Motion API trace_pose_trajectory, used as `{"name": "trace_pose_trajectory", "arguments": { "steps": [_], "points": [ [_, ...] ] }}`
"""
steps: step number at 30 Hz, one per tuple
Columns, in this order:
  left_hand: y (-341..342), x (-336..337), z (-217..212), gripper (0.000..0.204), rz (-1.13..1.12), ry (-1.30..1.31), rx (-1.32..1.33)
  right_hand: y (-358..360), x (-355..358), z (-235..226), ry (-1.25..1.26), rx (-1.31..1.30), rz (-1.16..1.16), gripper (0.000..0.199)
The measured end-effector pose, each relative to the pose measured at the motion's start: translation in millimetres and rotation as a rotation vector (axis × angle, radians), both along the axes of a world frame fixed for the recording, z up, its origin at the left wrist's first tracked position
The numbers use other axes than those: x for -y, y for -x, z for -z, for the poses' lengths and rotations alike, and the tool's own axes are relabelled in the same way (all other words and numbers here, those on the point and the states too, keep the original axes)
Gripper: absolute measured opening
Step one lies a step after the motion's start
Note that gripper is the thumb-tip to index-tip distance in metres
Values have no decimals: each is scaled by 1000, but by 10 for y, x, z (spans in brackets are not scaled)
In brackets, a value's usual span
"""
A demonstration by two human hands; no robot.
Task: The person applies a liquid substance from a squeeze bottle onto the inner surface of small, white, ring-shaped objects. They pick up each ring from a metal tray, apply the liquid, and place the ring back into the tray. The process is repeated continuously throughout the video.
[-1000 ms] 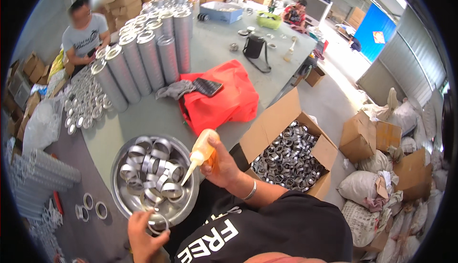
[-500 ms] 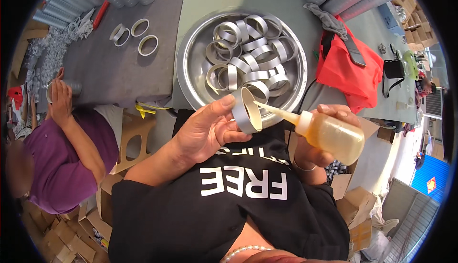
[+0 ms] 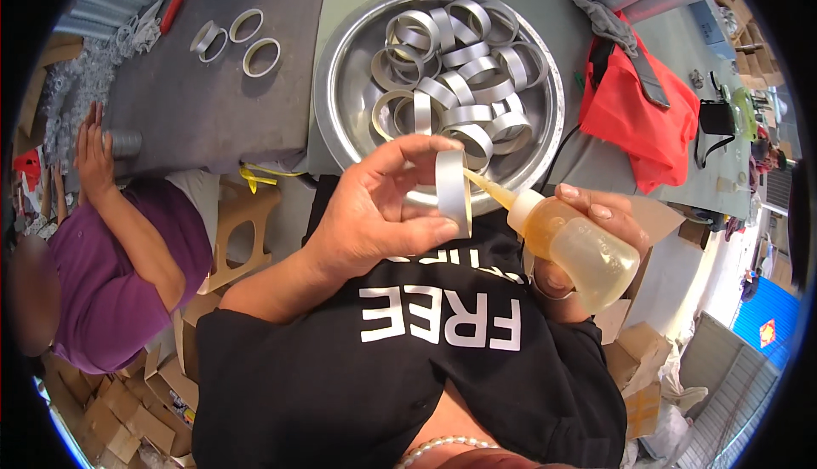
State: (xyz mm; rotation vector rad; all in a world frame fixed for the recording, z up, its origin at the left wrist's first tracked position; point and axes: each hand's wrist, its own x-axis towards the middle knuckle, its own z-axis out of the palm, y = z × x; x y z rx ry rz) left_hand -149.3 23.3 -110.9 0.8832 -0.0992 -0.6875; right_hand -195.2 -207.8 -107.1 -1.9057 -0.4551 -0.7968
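My left hand (image 3: 370, 205) pinches a silver ring (image 3: 453, 192) between thumb and fingers, its open side turned to the right. In my right hand (image 3: 600, 222) is a squeeze bottle (image 3: 587, 252) of amber liquid, tilted so that its thin nozzle points up and left. The nozzle's tip reaches the ring's right edge; whether it touches the inner wall I cannot tell. Just beyond my hands, a round metal basin (image 3: 328, 99) holds a heap of loose silver rings (image 3: 464, 86) with pale insides.
Three rings (image 3: 261, 58) lie on the grey table at left. A red bag (image 3: 634, 120) with a dark phone (image 3: 648, 77) on it sits right of the basin. Silver tubes stand along the far side. At left, a co-worker in a purple shirt (image 3: 128, 273) has a hand beside a tube.
My left hand has turned the ring, and its inside no longer faces me. The bottle has tipped more steeply, with amber liquid now filling its nozzle. The co-worker's hand has shifted slightly.
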Motion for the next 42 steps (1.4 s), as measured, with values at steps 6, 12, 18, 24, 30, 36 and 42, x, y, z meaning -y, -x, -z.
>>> {"name": "trace_pose_trajectory", "arguments": {
  "steps": [6, 12, 18, 24, 30, 36, 42],
  "points": [
    [-37, 14, -24, 64, -192, -281, 717, 0, 1, 99, -258, -44, 2, 71],
    [-100, 3, 15, 57, -266, -410, 1240, -40, 46, 31, -653, -321, -113, 61],
    [-151, -6, 138, 53, -281, -367, 1376, -251, 131, 114, -1036, -599, -336, 54],
    [-177, -463, 114, 57, -555, -601, 850, -404, 309, 370, -1568, -716, -539, 55],
    [-616, -1396, 784, 59, -726, -1670, 928, -377, 495, 428, -1592, -624, -529, 57],
    [-733, -593, 214, 61, -362, -1311, 1279, -367, 436, 443, -1616, -625, -485, 57],
    [-800, -95, 421, 59, 76, -1442, 1167, -269, 488, 366, -1544, -573, -475, 57]
  ]
}}
